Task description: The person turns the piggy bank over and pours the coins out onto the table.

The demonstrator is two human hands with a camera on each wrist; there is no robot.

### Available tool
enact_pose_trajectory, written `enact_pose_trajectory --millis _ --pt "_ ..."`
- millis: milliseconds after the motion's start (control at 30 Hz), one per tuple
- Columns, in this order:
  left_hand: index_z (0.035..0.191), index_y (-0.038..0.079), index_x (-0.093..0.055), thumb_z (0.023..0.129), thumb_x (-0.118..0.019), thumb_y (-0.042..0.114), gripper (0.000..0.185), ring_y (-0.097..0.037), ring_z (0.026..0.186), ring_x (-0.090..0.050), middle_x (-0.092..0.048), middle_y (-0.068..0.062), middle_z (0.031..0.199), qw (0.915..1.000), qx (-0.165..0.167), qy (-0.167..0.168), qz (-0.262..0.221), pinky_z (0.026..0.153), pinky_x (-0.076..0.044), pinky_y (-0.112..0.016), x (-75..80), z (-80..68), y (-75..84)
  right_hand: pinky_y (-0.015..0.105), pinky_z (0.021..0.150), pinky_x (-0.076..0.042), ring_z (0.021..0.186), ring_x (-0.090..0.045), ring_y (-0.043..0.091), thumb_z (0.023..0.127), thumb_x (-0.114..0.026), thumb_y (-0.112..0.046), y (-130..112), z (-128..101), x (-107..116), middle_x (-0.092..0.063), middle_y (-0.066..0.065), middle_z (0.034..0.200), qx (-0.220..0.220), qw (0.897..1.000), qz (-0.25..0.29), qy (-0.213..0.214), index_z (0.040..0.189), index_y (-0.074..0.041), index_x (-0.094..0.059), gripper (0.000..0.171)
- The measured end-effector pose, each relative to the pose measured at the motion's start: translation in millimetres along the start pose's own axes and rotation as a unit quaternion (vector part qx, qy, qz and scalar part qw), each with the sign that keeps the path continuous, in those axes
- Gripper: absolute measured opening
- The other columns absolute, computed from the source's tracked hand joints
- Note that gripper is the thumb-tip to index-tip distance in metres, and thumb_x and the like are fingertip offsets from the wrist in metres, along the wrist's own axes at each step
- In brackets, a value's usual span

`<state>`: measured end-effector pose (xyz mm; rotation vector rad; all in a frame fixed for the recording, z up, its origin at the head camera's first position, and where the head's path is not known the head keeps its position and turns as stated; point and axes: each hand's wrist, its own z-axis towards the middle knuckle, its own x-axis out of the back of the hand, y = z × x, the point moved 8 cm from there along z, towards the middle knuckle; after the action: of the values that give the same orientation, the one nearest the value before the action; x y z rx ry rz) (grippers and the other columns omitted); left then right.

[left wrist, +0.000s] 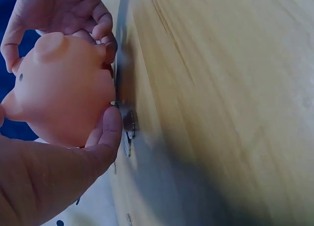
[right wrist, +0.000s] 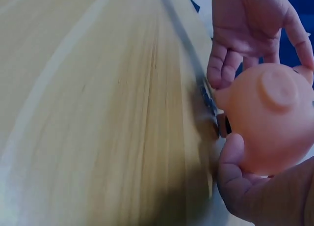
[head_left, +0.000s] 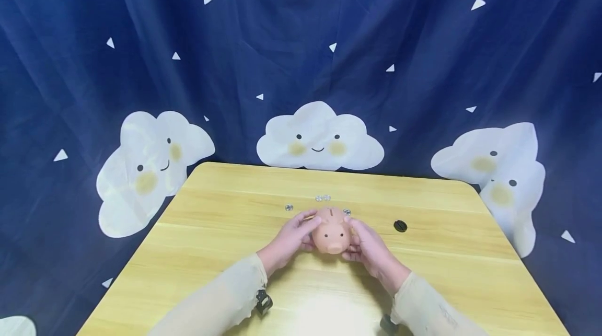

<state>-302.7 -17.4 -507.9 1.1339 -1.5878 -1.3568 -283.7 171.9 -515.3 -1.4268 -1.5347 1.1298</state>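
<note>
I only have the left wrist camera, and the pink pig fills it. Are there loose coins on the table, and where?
Observer: Yes. The head view shows a few small silvery coins on the table, just beyond the piggy bank.
Operator: Anything else lying there?
Observer: A small black round disc lies to the right of the piggy bank, past the right hand.
Operator: Which way does the piggy bank face?
Observer: Its snout points toward the person and its slot is on top. The left hand and right hand cup its sides.

Bright, even light; wrist views blurred close-up.
</note>
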Motion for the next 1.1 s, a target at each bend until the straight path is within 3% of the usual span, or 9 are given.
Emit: enact_pose_trajectory --millis 100,200,267,367,467,567,667,900,1100 --pt "0.162 0.014 -0.044 0.106 -0.066 0.043 0.067 -0.024 0.101 -0.074 -0.058 -0.022 0.153 0.9977 -0.064 0.018 0.012 0.094 -0.065 -0.045 -0.5 -6.9 23.6 0.031 0.077 -0.063 0.089 -0.066 0.016 0.107 -0.057 -0.047 -23 -11 -2 -0.07 0.009 0.112 0.064 0.998 0.011 -0.002 0.156 -0.004 -0.043 0.066" --pt "0.161 0.021 -0.047 0.104 -0.071 0.036 0.064 -0.026 0.102 -0.075 -0.059 -0.021 0.152 0.9873 -0.149 0.038 0.041 0.088 -0.066 -0.039 -2.3 -15.8 53.1 0.032 0.081 -0.062 0.101 -0.067 0.018 0.107 -0.053 -0.034 -50 -25 -3 -0.065 0.012 0.13 0.145 0.989 0.029 -0.004 0.161 -0.009 -0.04 0.061" --pt "0.162 0.024 -0.046 0.104 -0.071 0.036 0.064 -0.027 0.102 -0.075 -0.057 -0.019 0.155 0.9832 -0.169 0.038 0.058 0.087 -0.065 -0.033 -4.4 -18.3 59.8 0.032 0.083 -0.061 0.105 -0.067 0.018 0.106 -0.053 -0.032 -56 -29 -2 -0.063 0.012 0.135 0.156 0.987 0.039 -0.001 0.162 -0.011 -0.04 0.061" --pt "0.162 0.024 -0.046 0.106 -0.067 0.039 0.062 -0.022 0.107 -0.073 -0.049 -0.013 0.164 0.9911 -0.125 0.021 0.04 0.09 -0.064 -0.031 -5.1 -13.5 47.1 0.033 0.085 -0.061 0.102 -0.068 0.018 0.109 -0.05 -0.037 -43 -25 -1 -0.065 0.012 0.135 0.11 0.994 0.03 -0.007 0.163 -0.01 -0.039 0.062" --pt "0.162 0.021 -0.047 0.109 -0.061 0.041 0.058 -0.02 0.115 -0.07 -0.047 -0.01 0.167 0.9965 -0.081 0.015 0.014 0.099 -0.063 -0.04 -1.5 -6.6 31.1 0.036 0.088 -0.062 0.102 -0.069 0.019 0.11 -0.049 -0.039 -29 -17 0 -0.063 0.021 0.139 0.078 0.997 0.016 -0.004 0.164 -0.009 -0.037 0.063" --pt "0.161 0.02 -0.048 0.108 -0.06 0.046 0.061 -0.022 0.112 -0.069 -0.051 -0.011 0.164 0.997 -0.075 0.021 0.002 0.101 -0.061 -0.05 2.2 -1.1 28.0 0.037 0.089 -0.061 0.103 -0.069 0.021 0.109 -0.05 -0.041 -28 -11 2 -0.058 0.028 0.146 0.089 0.996 0.013 0.004 0.164 -0.009 -0.037 0.065" --pt "0.162 0.02 -0.047 0.106 -0.063 0.049 0.065 -0.02 0.109 -0.069 -0.051 -0.012 0.164 0.9979 -0.062 0.02 -0.001 0.101 -0.061 -0.05 3.0 2.0 25.0 0.036 0.086 -0.061 0.102 -0.069 0.022 0.108 -0.052 -0.043 -26 -6 3 -0.058 0.028 0.144 0.086 0.996 0.013 0.012 0.163 -0.009 -0.039 0.066" --pt "0.162 0.011 -0.043 0.106 -0.065 0.048 0.071 -0.018 0.097 -0.071 -0.056 -0.022 0.158 0.9997 -0.008 0.011 -0.02 0.088 -0.065 -0.042 0.2 7.6 7.1 0.033 0.078 -0.063 0.086 -0.067 0.02 0.104 -0.058 -0.055 -9 3 0 -0.07 0.013 0.112 0.016 1.0 0.004 0.02 0.152 -0.004 -0.046 0.071" --pt "0.16 0.012 -0.046 0.103 -0.064 0.058 0.075 -0.021 0.094 -0.071 -0.064 -0.02 0.148 0.9994 0.019 0.027 -0.005 0.081 -0.063 -0.038 2.7 6.9 0.6 0.031 0.074 -0.064 0.077 -0.06 0.015 0.101 -0.06 -0.06 0 8 -2 -0.069 0.006 0.092 -0.02 0.999 0.025 0.018 0.146 -0.005 -0.053 0.071"
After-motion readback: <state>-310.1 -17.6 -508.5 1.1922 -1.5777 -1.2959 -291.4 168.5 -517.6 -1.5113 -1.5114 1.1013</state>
